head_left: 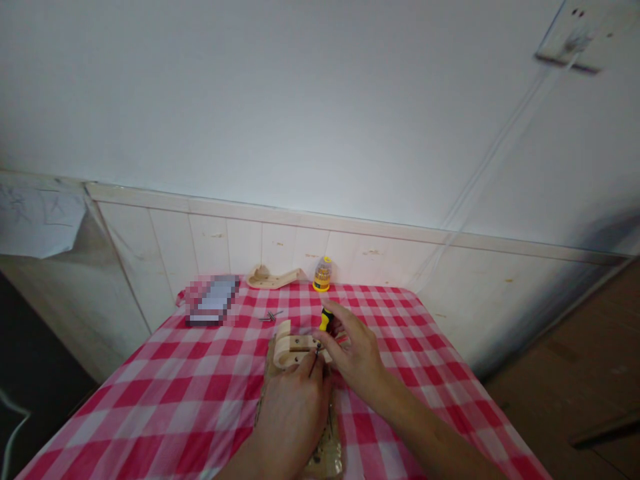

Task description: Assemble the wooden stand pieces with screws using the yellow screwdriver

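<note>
A pale wooden piece with a curved end (289,348) lies on the red-and-white checked table (200,373), on top of a flat brown board (327,453). My left hand (293,407) rests over the board with its fingers pinched on a small dark screw (318,349) at the wooden piece. My right hand (353,350) is closed around a yellow-and-black screwdriver (326,321), right beside the screw. Loose dark screws (271,316) lie a little farther back on the cloth.
At the table's back edge lie a second curved wooden part (273,277) and a yellow bit holder (323,274). A blurred dark flat object (213,301) sits at the back left. A panelled wall stands right behind; brown floor shows at right.
</note>
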`<state>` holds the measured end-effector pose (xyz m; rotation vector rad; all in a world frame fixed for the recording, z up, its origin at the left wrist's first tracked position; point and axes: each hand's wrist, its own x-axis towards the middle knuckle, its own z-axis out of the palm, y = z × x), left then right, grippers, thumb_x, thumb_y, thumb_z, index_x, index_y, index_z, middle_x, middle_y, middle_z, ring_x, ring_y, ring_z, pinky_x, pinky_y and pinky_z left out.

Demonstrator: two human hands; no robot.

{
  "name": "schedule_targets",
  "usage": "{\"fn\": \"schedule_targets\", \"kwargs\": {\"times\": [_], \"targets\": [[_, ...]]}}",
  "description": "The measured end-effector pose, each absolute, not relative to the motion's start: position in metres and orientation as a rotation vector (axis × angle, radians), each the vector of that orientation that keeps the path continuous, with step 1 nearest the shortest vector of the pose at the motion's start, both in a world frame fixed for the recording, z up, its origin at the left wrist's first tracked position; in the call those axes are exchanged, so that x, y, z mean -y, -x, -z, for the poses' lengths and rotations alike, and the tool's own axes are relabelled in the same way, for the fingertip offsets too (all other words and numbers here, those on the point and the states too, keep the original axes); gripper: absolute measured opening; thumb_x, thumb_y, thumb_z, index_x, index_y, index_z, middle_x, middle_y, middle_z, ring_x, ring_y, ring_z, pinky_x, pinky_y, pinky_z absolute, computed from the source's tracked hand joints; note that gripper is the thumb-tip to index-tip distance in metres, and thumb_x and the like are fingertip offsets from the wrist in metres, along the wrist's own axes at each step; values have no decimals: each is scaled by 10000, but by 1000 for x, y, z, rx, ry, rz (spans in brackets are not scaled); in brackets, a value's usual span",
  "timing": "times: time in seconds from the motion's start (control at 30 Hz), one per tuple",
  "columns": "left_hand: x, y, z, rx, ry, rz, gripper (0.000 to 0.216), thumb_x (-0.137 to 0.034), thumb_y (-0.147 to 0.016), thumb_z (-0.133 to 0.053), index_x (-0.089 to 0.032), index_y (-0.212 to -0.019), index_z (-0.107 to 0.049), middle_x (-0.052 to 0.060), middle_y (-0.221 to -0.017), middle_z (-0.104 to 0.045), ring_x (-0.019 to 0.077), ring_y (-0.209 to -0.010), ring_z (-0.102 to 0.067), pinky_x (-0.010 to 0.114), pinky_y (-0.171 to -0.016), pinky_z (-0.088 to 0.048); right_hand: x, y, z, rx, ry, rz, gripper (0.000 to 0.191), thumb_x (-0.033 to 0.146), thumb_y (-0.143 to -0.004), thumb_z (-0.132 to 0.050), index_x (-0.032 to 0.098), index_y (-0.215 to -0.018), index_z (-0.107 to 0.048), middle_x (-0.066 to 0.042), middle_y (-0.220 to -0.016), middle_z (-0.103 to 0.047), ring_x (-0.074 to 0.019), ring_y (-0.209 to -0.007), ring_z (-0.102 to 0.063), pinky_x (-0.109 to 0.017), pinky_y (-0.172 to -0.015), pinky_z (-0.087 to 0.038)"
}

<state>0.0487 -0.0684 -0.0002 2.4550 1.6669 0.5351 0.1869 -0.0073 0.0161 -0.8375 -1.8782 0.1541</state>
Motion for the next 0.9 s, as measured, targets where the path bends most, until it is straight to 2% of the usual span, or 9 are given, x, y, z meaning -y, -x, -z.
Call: {"fn": "schedule_targets", "kwargs": {"times": [0.2, 0.4, 0.67, 0.9], "targets": [[67, -49, -1, -1696, -2376, -504, 362, -194, -1013, -453, -205, -1281, -696, 124, -1253, -731, 264, -1099, -722, 454, -1012, -556, 15, -187, -20, 1946, 855, -154, 534, 134, -940, -608, 279, -1449, -529, -90, -1303, -728, -233, -1127, -736, -384, -979, -617], [67, -49, 1, -1690, -2391, -519, 381, -177, -997, -449, -207, -1284, -698, 124, -1248, -733, 285, -1119, -714, 516, -1049, -529, 12, -189, -13, 1950, 906, -269, 576, 131, -950, -546, 268, -1503, -462, -120, -1340, -707, -255, -1137, -740, -426, -945, -637], [66, -49, 2, -1678, -2421, -534, 371, -184, -1019, -414, -193, -1220, -726, 127, -1221, -735, 282, -1102, -715, 507, -1002, -557, 10, -189, -15, 1955, 881, -238, 560, 133, -949, -579, 292, -1480, -503, -91, -1336, -716, -241, -1147, -735, -409, -986, -621], [66, -48, 7, -1662, -2459, -597, 368, -171, -1013, -425, -205, -1213, -732, 117, -1204, -739, 268, -1106, -703, 525, -1098, -485, 10, -188, -16, 1943, 868, -198, 560, 122, -930, -627, 294, -1455, -533, -79, -1312, -728, -235, -1160, -727, -380, -995, -613]]}}
